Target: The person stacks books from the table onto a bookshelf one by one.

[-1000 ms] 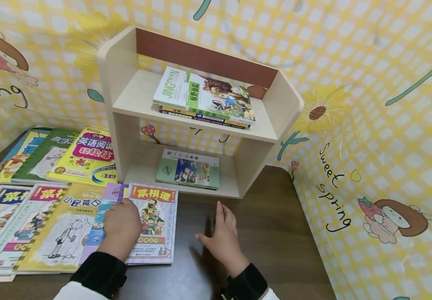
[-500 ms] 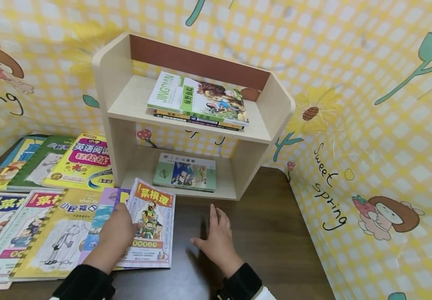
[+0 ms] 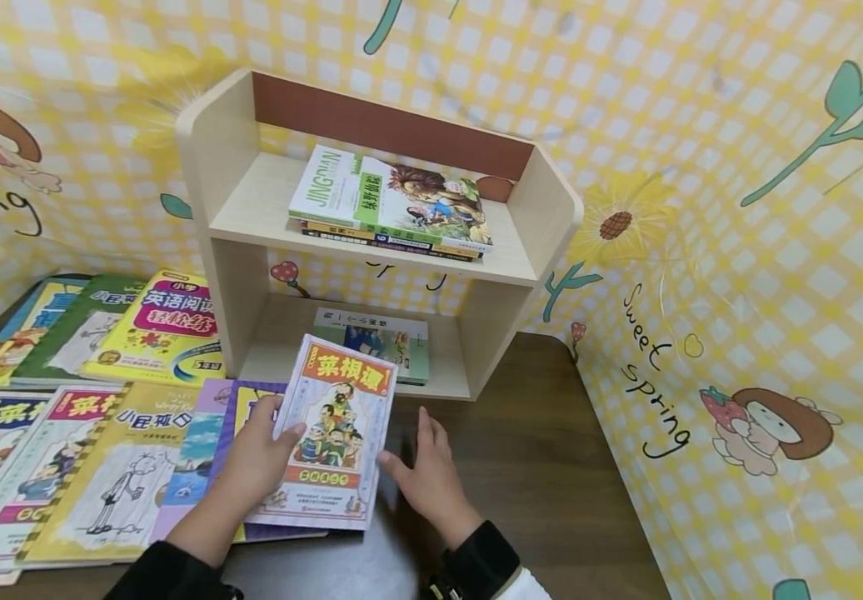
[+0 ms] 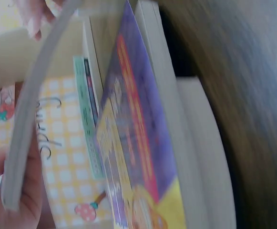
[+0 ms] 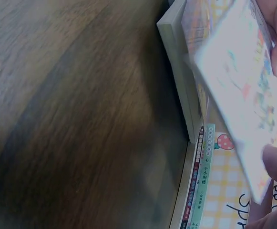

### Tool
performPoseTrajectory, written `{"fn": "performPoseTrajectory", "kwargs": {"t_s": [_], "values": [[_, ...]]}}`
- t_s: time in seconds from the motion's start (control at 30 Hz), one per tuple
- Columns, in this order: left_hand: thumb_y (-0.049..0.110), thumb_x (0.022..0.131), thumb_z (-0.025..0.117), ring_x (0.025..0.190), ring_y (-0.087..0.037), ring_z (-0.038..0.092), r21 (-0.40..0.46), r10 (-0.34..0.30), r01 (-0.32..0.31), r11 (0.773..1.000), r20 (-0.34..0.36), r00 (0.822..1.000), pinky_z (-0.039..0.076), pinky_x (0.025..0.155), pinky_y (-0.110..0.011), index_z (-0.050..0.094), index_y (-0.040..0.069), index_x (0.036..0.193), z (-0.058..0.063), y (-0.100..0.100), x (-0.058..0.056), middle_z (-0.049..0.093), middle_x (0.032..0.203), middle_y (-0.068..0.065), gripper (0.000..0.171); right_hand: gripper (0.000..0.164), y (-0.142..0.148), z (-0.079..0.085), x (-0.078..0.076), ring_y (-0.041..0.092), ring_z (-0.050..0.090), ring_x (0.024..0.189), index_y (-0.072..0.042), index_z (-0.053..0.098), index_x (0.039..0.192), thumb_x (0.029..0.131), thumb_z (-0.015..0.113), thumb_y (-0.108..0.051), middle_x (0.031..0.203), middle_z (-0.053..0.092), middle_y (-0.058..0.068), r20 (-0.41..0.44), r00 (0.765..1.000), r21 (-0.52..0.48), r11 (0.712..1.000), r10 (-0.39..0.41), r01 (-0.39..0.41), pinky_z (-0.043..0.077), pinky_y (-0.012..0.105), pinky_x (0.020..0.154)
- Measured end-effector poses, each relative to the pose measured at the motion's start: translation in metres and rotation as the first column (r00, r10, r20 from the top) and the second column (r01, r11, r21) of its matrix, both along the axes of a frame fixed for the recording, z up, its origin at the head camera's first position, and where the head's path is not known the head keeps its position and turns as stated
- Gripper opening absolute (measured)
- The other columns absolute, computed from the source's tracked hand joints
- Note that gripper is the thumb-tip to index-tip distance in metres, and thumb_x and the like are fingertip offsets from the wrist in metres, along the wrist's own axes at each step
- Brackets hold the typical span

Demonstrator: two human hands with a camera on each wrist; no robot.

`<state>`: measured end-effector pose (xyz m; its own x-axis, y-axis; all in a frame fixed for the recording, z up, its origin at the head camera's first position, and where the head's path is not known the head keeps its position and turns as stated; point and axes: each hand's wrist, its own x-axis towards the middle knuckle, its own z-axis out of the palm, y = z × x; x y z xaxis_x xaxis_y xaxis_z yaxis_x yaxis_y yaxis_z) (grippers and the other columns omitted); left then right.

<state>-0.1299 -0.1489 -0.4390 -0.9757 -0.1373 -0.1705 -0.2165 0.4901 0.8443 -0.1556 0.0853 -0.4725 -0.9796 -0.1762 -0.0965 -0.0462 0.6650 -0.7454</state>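
Book [image 3: 337, 442] came nearer the shelf [image 3: 394, 133], my left hand [image 3: 261, 454] pinching just one edge, right hand [image 3: 431, 479] wide, so might tip.

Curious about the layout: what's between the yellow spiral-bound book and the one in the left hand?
The head view shows a lilac book and a purple-and-yellow book, partly hidden by the left hand.

L hand [image 3: 261, 454] lifted lilac bk [image 3: 336, 442] off the pile nr bookshelf [image 3: 401, 261]'s front L corner & shifted it R, nr R hand [image 3: 431, 479]; purple/yellow bk [image 3: 247, 398] got more exposed, green bk [image 3: 411, 342] partly hidden.
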Motion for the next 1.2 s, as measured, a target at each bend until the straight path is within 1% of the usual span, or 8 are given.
{"fn": "performPoseTrajectory", "kwargs": {"t_s": [0.07,0.17,0.23,0.33,0.53,0.73,0.93,1.2], "values": [[0.023,0.102,0.047,0.104,-0.034,0.057,0.082,0.023,-0.022,0.996,-0.014,1.000,0.048,0.083,-0.045,0.027,0.000,0.143,0.001,0.007,-0.001,0.051,0.126,-0.027,0.051,0.085,0.000,0.002,0.000,0.042,0.028,0.139,-0.010,0.013,0.156,0.094,0.057,-0.049,0.155,0.023,0.022,0.033,0.999,-0.067,0.998,-0.002,0.004,0.032,0.062,0.106],[0.021,0.102,0.048,0.091,-0.027,0.062,0.180,0.063,-0.056,0.982,-0.034,0.997,0.051,0.074,-0.037,0.030,-0.002,0.140,0.001,0.016,-0.003,0.057,0.115,-0.025,0.048,0.081,0.000,0.005,0.001,0.033,0.051,0.123,-0.009,0.011,0.155,0.097,0.048,-0.052,0.134,0.051,0.020,0.083,0.996,-0.169,0.986,0.017,-0.002,0.037,0.059,0.103],[0.020,0.102,0.048,0.086,-0.024,0.063,0.234,0.079,-0.069,0.970,-0.032,0.996,0.053,0.069,-0.034,0.031,-0.001,0.138,-0.001,0.020,-0.004,0.058,0.111,-0.024,0.045,0.080,0.000,0.007,0.002,0.024,0.061,0.103,-0.010,0.010,0.156,0.098,0.045,-0.053,0.113,0.061,0.012,0.108,0.994,-0.234,0.972,0.034,-0.008,0.046,0.050,0.093],[0.020,0.102,0.047,0.084,-0.022,0.064,0.281,0.093,-0.085,0.956,-0.016,0.996,0.054,0.068,-0.033,0.030,0.000,0.139,-0.002,0.024,-0.005,0.059,0.112,-0.024,0.045,0.071,-0.002,0.009,0.003,0.014,0.063,0.079,-0.017,0.014,0.156,0.100,0.043,-0.050,0.092,0.063,0.004,0.119,0.991,-0.327,0.945,0.054,-0.012,0.051,0.035,0.074],[0.020,0.103,0.044,0.087,-0.024,0.066,0.358,0.158,-0.145,0.922,-0.008,0.987,0.055,0.072,-0.034,0.025,-0.002,0.143,-0.006,0.029,-0.010,0.055,0.119,-0.028,0.049,0.052,-0.009,0.008,0.009,0.019,0.066,0.084,-0.010,0.028,0.151,0.104,0.044,-0.028,0.101,0.065,0.009,0.089,0.995,-0.542,0.840,0.049,0.007,0.052,0.029,0.070],[0.019,0.104,0.043,0.088,-0.024,0.067,0.423,0.225,-0.196,0.885,-0.020,0.974,0.056,0.073,-0.033,0.026,-0.002,0.141,-0.012,0.033,-0.014,0.056,0.121,-0.031,0.046,0.047,-0.014,0.006,0.012,0.018,0.065,0.088,-0.004,0.039,0.145,0.100,0.051,-0.014,0.107,0.066,0.009,0.150,0.986,-0.620,0.770,-0.070,0.149,0.051,0.028,0.074],[0.022,0.103,0.047,0.097,-0.030,0.067,0.446,0.152,-0.129,0.886,-0.016,0.988,0.057,0.075,-0.037,0.022,-0.003,0.142,-0.016,0.029,-0.013,0.052,0.127,-0.033,0.052,0.046,-0.012,0.008,0.008,0.019,0.068,0.078,-0.004,0.042,0.144,0.099,0.052,-0.012,0.098,0.068,0.010,0.260,0.963,-0.666,0.709,-0.068,0.230,0.056,0.030,0.063],[0.022,0.099,0.054,0.099,-0.023,0.065,0.496,-0.012,-0.015,0.868,0.050,0.999,0.056,0.082,-0.035,0.027,-0.005,0.138,-0.023,0.007,-0.011,0.051,0.127,-0.028,0.055,0.044,0.006,0.008,0.000,0.017,0.067,0.075,-0.006,0.043,0.144,0.101,0.050,-0.013,0.093,0.069,0.009,0.320,0.947,-0.680,0.705,0.038,0.202,0.055,0.029,0.060]]}}
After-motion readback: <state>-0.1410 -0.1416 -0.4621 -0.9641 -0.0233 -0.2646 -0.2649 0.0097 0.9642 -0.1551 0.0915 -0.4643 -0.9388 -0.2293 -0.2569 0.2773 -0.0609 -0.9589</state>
